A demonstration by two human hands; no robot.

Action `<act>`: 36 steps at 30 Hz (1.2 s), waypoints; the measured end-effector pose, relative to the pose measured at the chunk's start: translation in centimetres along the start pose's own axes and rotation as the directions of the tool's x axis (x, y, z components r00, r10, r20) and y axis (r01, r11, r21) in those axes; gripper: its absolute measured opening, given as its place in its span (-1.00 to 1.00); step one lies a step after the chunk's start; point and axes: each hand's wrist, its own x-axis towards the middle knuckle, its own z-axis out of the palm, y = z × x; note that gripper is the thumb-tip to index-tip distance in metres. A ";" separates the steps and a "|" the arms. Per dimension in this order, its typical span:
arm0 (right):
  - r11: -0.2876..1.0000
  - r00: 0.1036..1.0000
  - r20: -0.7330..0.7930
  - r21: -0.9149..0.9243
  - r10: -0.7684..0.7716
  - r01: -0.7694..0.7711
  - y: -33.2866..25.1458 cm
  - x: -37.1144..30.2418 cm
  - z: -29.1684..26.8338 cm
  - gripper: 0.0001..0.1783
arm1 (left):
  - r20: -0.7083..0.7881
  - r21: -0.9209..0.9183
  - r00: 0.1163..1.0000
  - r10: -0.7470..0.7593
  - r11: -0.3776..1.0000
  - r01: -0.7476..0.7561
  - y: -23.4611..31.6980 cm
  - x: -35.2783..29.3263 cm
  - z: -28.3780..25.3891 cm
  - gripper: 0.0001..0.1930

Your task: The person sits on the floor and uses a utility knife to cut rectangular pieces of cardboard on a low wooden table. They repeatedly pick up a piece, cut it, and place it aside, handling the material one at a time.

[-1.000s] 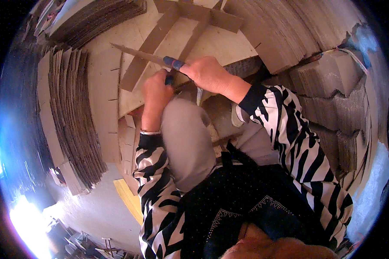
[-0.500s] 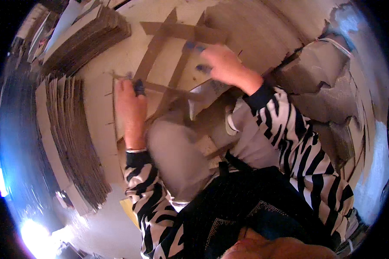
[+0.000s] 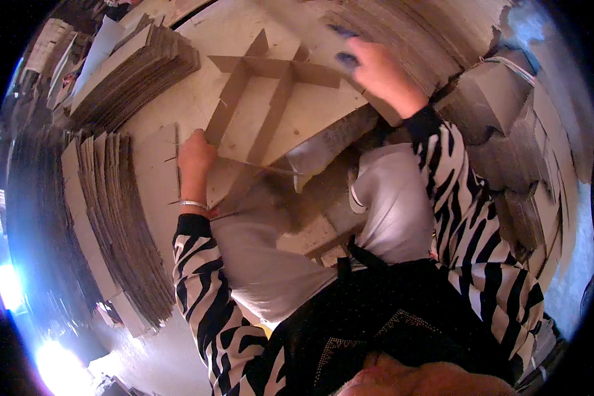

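Observation:
A lattice of brown cardboard strips [image 3: 281, 96] stands on edge on a pale wooden board in front of me. Two long strips run away from me, and a cross strip [image 3: 317, 74] joins them near the far end. My left hand [image 3: 197, 162] is closed at the lattice's near left corner, gripping a strip end; its fingertips are partly hidden. My right hand [image 3: 384, 74] is raised beyond the lattice's right side, beside stacked cardboard. Dark blue covers show on its fingers, which are smeared by motion. A blurred brownish streak lies by them, and whether they hold it is unclear.
Cardboard stacks stand at the far left [image 3: 138, 76] and near left [image 3: 122, 224]. More sheets lie at the far right [image 3: 409, 33], and bundled cardboard [image 3: 495, 125] sits on my right. The wooden board's edge [image 3: 323, 142] is just ahead of my knees.
My right hand has moved off the lattice, up and to the right. My left hand has slid slightly lower, and its fingers have closed in. The lattice has shifted a little toward me.

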 end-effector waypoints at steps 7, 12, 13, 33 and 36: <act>0.949 0.903 0.425 0.308 -0.072 -0.070 -3.8 2.5 6.8 -0.61 | -0.079 -0.127 0.997 -0.016 0.992 0.006 2.7 1.3 1.2 -0.79; 0.986 0.917 0.391 0.169 -0.074 0.008 -4.9 2.3 6.2 -0.60 | -0.075 -0.093 0.995 -0.072 0.994 0.065 0.5 -0.4 1.4 -0.82; 0.986 0.917 0.390 0.164 -0.083 0.019 -5.2 2.2 5.8 -0.60 | -0.081 -0.103 0.995 -0.064 0.993 0.055 0.7 -0.5 1.2 -0.82; 0.989 0.898 0.419 -0.011 -0.131 0.149 -4.6 -2.8 9.2 -0.64 | -0.081 -0.091 0.995 -0.062 0.994 0.054 3.0 0.4 0.8 -0.82; 0.989 0.875 0.470 -0.018 -0.119 0.145 -5.2 -4.1 9.3 -0.63 | -0.118 -0.081 0.993 -0.009 0.997 0.000 3.1 0.2 0.8 -0.83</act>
